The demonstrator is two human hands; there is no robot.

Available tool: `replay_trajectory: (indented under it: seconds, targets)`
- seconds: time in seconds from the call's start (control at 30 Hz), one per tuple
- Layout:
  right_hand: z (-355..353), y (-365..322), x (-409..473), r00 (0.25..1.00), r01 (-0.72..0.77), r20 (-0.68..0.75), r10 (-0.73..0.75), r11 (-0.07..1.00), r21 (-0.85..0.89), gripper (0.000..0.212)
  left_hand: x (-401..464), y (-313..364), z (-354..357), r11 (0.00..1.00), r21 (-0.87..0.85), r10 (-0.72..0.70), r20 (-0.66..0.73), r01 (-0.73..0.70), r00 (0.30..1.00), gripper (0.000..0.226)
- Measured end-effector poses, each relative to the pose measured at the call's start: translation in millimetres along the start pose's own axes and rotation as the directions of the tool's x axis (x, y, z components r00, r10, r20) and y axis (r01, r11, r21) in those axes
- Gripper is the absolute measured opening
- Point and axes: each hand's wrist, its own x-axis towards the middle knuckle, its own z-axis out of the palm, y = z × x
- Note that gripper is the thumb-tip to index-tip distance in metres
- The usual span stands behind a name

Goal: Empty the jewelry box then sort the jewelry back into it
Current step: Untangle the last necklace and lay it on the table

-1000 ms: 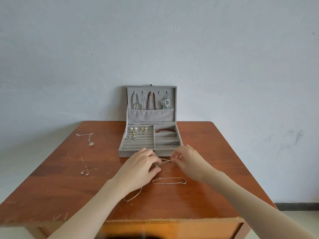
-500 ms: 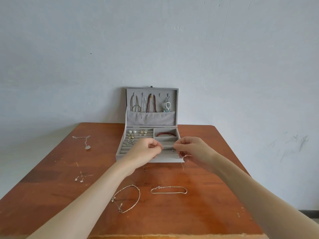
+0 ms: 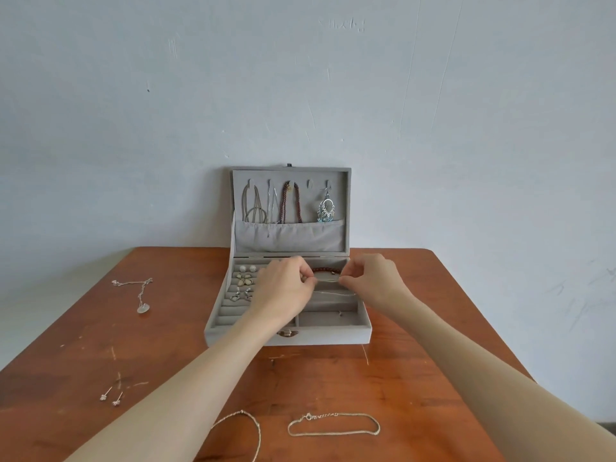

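Silver chain held over the open grey box

Grey and soft inside, the square felt jewelry box (image 3: 333, 336) sits open at the far middle of the brown wooden table (image 3: 416, 378). Both hands are over its right side. The left hand (image 3: 286, 288) and the right hand (image 3: 373, 278) each pinch one end of a thin silver chain bracelet (image 3: 328, 280), fingers squeezed shut on it. The chain hangs just above a slot, near a dark red bead bracelet (image 3: 325, 270). Two more silver chain bracelets (image 3: 333, 425) lie on the near table.
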Motion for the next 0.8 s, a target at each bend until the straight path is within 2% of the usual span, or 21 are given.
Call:
replay_trajectory:
  seconds: [0.17, 0.33, 0.6, 0.7, 0.8]
  targets:
    - [9, 5, 2, 0.994, 0.107, 0.019, -0.106, 0.970, -0.220, 0.011, 4, -8, 9, 0.993, 0.100, 0.064, -0.058, -0.058, 0.996, 0.010]
    - [12, 5, 1, 0.986, 0.162, 0.023, -0.163, 0.935, -0.316, 0.014, 7, -12, 13, 0.985, 0.151, 0.087, -0.048, -0.079, 0.995, 0.008]
    - [8, 4, -10, 0.987, 0.160, 0.035, -0.158, 0.923, -0.351, 0.019, 3, -16, 7, 0.958, 0.231, 0.167, 0.034, -0.170, 0.985, 0.025]
    - [2, 1, -23, 0.985, 0.164, 0.015, -0.169, 0.929, -0.331, 0.021, -8, -16, -3, 0.957, 0.196, 0.207, 0.060, -0.215, 0.976, 0.029]
    - [-5, -4, -46, 0.979, 0.189, -0.025, -0.204, 0.941, -0.281, 0.022, -28, -12, -15, 0.954, 0.139, 0.266, 0.021, -0.266, 0.964, 0.031]
